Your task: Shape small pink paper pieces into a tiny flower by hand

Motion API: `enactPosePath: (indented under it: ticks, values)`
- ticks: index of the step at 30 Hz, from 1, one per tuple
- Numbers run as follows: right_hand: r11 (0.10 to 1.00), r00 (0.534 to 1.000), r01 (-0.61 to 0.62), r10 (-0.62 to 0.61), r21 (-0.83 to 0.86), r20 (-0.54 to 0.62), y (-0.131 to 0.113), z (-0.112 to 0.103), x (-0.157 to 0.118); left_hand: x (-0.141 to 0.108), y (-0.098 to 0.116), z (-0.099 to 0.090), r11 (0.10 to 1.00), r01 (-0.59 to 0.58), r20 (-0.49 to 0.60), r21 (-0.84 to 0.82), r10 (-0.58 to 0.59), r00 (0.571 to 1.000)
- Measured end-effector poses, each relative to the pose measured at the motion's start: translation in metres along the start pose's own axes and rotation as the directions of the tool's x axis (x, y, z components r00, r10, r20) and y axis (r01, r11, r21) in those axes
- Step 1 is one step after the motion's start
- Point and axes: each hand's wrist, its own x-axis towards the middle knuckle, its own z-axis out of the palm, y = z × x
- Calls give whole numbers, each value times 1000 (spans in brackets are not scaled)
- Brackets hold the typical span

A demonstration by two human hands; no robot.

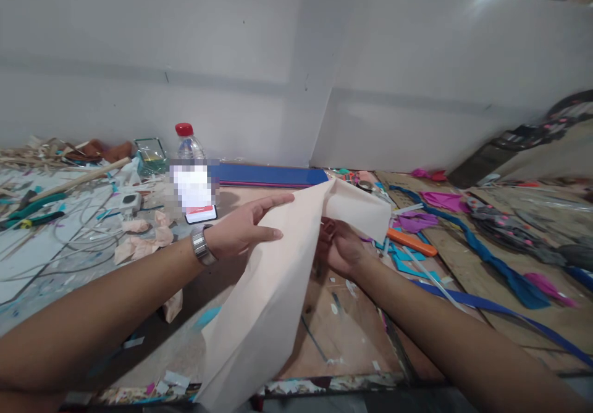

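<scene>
A large pale peach sheet of paper (pixel 282 265) is held up over the middle of the table, bent along a ridge, with one end drooping toward the front edge. My left hand (pixel 243 225), with a metal watch band at the wrist, grips its left side; the thumb presses on the face and the index finger lies along the upper edge. Under the raised right flap, my right hand (pixel 340 246) has curled fingers at the paper's edge. The paper partly hides those fingertips.
Behind the paper lie a phone with a lit screen (pixel 201 212), a red-capped bottle (pixel 189 144) and a stack of blue sheets (pixel 273 174). Green-handled pliers (pixel 39 206) and peach scraps (pixel 143 243) are at left. An orange cutter (pixel 412 241) and blue strips (pixel 482 249) lie at right.
</scene>
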Motion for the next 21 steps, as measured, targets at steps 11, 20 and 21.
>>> enactPosePath:
  ticks: [11, 20, 21]
  values:
    - [981, 997, 83, -81, 175, -15, -5, 5, 1, 2, -2, 1, 998, 66, -198, 5, -64, 978]
    - [982, 952, 153, -117, 107, -282, 0, -6, 11, 2, -1, -6, 940, -7, 95, 340, -27, 995]
    - [980, 946, 164, -124, 112, -299, 0, -8, 11, 1, -1, -6, 933, 1, 85, 360, -34, 996]
